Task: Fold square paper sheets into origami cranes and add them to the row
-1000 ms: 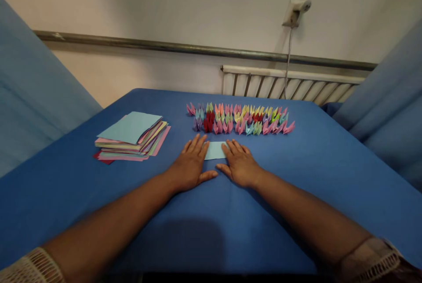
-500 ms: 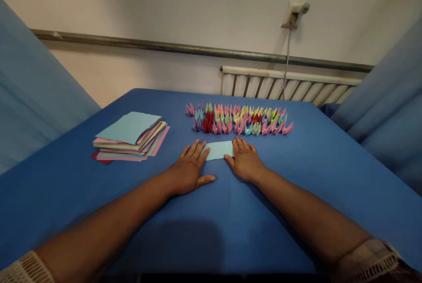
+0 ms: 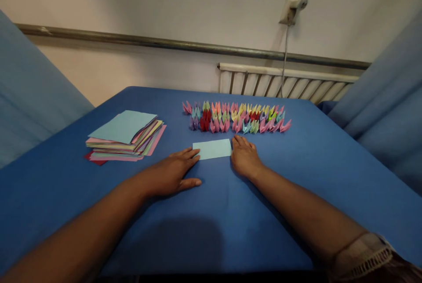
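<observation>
Your left hand (image 3: 171, 171): palm down, fingers stretched forward-right, thumb (image 3: 191, 183) splayed wide. Your right hand (image 3: 245, 157): palm down too, fingers close together, pointing forward, thumb hidden. Hands apart. Left forearm (image 3: 95, 219) and right forearm (image 3: 300, 204) reach forward, slanting inward.

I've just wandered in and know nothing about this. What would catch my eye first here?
Probably the rows of bright folded paper figures toward the far side of the blue table. Nearer, a pale blue folded paper lies flat, the left hand overlapping its left end and the right hand at its right end. Off to the left sits a thick, uneven stack of coloured sheets.
</observation>
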Available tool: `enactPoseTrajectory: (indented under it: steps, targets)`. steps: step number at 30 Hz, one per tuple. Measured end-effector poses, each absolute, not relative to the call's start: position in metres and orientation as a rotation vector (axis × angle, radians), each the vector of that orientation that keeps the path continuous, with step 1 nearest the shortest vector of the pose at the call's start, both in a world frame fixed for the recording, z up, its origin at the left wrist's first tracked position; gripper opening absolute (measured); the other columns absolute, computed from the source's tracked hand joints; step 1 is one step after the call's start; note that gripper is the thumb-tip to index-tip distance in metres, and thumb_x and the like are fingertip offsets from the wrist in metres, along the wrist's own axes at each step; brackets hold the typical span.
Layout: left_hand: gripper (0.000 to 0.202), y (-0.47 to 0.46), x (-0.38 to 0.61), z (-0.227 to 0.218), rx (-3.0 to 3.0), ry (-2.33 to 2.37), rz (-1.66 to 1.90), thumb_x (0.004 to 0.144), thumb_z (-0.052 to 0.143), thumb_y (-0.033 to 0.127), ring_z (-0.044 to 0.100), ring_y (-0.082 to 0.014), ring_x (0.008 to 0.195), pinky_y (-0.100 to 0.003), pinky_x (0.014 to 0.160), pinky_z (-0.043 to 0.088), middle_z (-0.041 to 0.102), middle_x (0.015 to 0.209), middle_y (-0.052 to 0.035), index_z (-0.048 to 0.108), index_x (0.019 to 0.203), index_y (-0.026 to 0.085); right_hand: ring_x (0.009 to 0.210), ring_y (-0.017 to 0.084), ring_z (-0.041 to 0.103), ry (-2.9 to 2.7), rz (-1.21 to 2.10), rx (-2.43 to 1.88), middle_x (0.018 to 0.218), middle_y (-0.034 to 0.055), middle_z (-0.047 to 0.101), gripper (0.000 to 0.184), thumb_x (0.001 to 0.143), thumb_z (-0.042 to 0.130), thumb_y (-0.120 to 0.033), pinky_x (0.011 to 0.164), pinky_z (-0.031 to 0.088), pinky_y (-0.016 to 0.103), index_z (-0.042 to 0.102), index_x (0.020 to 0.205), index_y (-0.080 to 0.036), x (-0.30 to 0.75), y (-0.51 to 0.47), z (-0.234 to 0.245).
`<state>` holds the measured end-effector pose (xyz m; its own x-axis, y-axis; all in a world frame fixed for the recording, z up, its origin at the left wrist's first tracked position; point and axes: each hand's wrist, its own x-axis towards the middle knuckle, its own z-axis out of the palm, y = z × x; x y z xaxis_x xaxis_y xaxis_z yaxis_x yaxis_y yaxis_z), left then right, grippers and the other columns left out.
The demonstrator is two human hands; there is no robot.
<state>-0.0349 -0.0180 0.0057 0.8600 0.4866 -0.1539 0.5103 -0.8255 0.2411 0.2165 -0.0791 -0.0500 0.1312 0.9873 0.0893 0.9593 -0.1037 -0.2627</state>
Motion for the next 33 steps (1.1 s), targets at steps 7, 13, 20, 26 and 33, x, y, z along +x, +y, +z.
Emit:
enactPoseTrajectory:
  steps: [7, 13, 20, 26, 33]
  targets:
    - [0.032, -0.009, -0.020, -0.001, 2.752, 0.708, 0.203, 0.094, 0.043, 0.035, 0.059, -0.0226, 0.111, -0.037, 0.102, 0.041, 0.067, 0.116, -0.0093, 0.070, 0.102, 0.018, 0.132, 0.026, 0.042, -1.845, 0.261, -2.010, 0.144, 0.0111, 0.048, 0.049, 0.080, 0.043, -0.008, 0.107, 0.031, 0.043, 0.055, 0.127, -0.017, 0.222, -0.076, -0.052]
    - [0.038, -0.008, -0.006, -0.013, 2.524, 0.819, 0.480, 0.088, 0.050, 0.030, 0.062, -0.0192, 0.091, -0.034, 0.087, 0.049, 0.064, 0.110, -0.0084, 0.056, 0.123, 0.018, 0.127, 0.022, 0.046, -1.766, 0.370, -1.677, 0.138, 0.0102, 0.052, 0.031, 0.086, 0.045, -0.017, 0.106, 0.035, 0.040, 0.061, 0.112, -0.017, 0.223, -0.074, -0.051]
    - [0.052, -0.013, -0.008, -0.013, 2.416, 0.844, 0.403, 0.087, 0.050, 0.032, 0.064, -0.0151, 0.070, -0.026, 0.071, 0.050, 0.069, 0.084, 0.0004, 0.045, 0.138, 0.024, 0.133, 0.023, 0.040, -2.053, 0.291, -1.250, 0.140, 0.0040, 0.051, 0.028, 0.080, 0.049, -0.012, 0.107, 0.031, 0.045, 0.069, 0.095, -0.024, 0.213, -0.095, -0.030]
    - [0.024, -0.013, -0.014, -0.011, 2.662, 0.762, 0.516, 0.086, 0.048, 0.022, 0.067, -0.0184, 0.088, -0.029, 0.083, 0.049, 0.072, 0.095, -0.0044, 0.067, 0.101, 0.020, 0.128, 0.026, 0.046, -1.786, 0.258, -1.120, 0.142, 0.0095, 0.047, 0.027, 0.086, 0.050, -0.020, 0.104, 0.037, 0.049, 0.065, 0.108, -0.023, 0.215, -0.098, -0.028]
    - [0.021, -0.010, -0.017, -0.006, 2.549, 0.775, 0.562, 0.078, 0.051, 0.015, 0.066, -0.0167, 0.085, -0.028, 0.081, 0.050, 0.071, 0.091, -0.0014, 0.065, 0.093, 0.020, 0.120, 0.022, 0.053, -1.500, 0.492, -1.333, 0.120, 0.0087, 0.059, 0.024, 0.084, 0.051, -0.019, 0.103, 0.041, 0.042, 0.070, 0.098, -0.022, 0.228, -0.073, -0.053]
